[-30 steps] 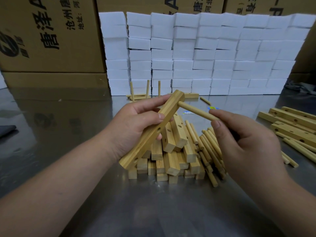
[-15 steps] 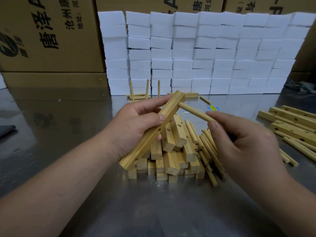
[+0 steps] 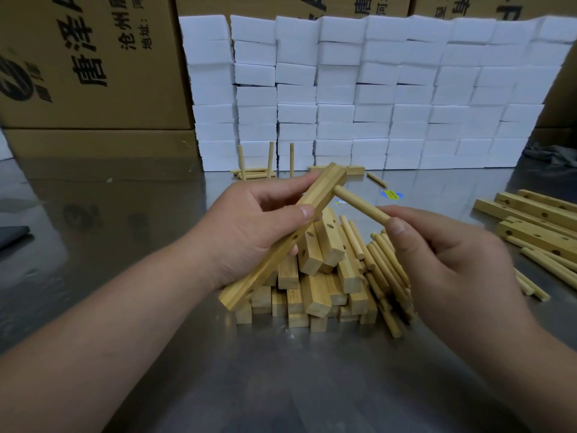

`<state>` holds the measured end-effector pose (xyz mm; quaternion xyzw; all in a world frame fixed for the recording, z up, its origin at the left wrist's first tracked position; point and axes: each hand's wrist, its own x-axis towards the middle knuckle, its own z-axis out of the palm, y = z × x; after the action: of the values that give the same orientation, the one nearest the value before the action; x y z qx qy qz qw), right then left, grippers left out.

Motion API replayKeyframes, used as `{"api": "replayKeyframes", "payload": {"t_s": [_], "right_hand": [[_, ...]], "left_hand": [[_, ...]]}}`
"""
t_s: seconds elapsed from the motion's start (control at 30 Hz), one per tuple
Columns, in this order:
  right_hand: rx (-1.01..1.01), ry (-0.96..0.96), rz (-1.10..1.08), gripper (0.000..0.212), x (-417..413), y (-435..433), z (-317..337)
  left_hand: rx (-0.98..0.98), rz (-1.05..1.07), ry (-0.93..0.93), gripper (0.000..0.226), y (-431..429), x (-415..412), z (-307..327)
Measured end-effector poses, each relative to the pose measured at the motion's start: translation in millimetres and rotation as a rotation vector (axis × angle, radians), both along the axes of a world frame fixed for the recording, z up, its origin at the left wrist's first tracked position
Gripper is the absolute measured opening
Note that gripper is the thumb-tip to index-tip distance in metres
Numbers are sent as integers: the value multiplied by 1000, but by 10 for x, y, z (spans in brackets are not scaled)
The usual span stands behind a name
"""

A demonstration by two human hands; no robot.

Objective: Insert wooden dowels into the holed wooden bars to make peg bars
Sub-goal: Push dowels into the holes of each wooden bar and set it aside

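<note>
My left hand (image 3: 249,226) grips a holed wooden bar (image 3: 315,198) that slants from lower left up to upper right above the pile. A wooden dowel (image 3: 359,204) sticks out of the bar's top hole toward the right. My right hand (image 3: 449,264) pinches the dowel's free end between thumb and fingers. Below lies a pile of holed bars (image 3: 315,276), with loose dowels (image 3: 387,270) heaped on its right side.
A finished peg bar (image 3: 268,165) with upright dowels stands at the back by a wall of white foam blocks (image 3: 359,95). More holed bars (image 3: 537,220) lie at the right. Cardboard boxes (image 3: 87,64) stand behind on the steel table (image 3: 281,385).
My right hand has slid left and up along the dowel, pushing it a little deeper into the bar's top hole. The left hand and bar hold steady.
</note>
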<state>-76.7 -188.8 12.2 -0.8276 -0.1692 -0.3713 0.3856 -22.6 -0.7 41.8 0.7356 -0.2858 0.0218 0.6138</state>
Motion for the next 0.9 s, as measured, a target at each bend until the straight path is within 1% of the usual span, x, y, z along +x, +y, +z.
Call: {"api": "replayKeyframes", "payload": {"t_s": [0.03,0.1,0.23,0.27,0.37,0.47,0.53,0.6,0.63,0.67,0.7,0.77,0.8,0.83,0.9], "right_hand": [[61,51,29,23,3,4,-8],[150,123,71,17,1,21,4],[258,167,88,31,0,41,54],[291,186,88,31,-1,41,68],[367,225,94,21,-9,35,111],[410,246,149,21,-15,37,131],[424,251,168,28,-3,25,130],[433,252,108,32,27,-9,129],[409,252,34,29,50,-34,128],[330,256,-68,23,87,-74,125],[193,276,-179,17,128,-128,120],[-159,399,-369,17,209,-236,111],[-312,471,-435,19,244,-275,108],[-423,530,-471,20,273,-304,101],[-546,607,-486,20,304,-328,87]], "left_hand": [[4,4,-14,40,1,-1,2],[6,6,-30,40,6,-5,10],[-14,-30,-28,36,1,-26,29],[-30,-57,-18,35,-10,-38,37],[-104,-101,13,41,-45,-57,40],[-115,-59,5,43,-54,-49,25],[-133,5,15,40,-46,-32,22],[-200,92,65,36,-41,-13,27],[-233,141,86,34,-39,-6,34],[-262,188,103,32,-40,1,42],[-290,229,120,30,-39,8,49],[-344,277,163,27,-43,10,60],[-362,291,183,26,-41,12,59],[-374,299,204,25,-40,16,54],[-386,304,235,25,-41,27,41]]}}
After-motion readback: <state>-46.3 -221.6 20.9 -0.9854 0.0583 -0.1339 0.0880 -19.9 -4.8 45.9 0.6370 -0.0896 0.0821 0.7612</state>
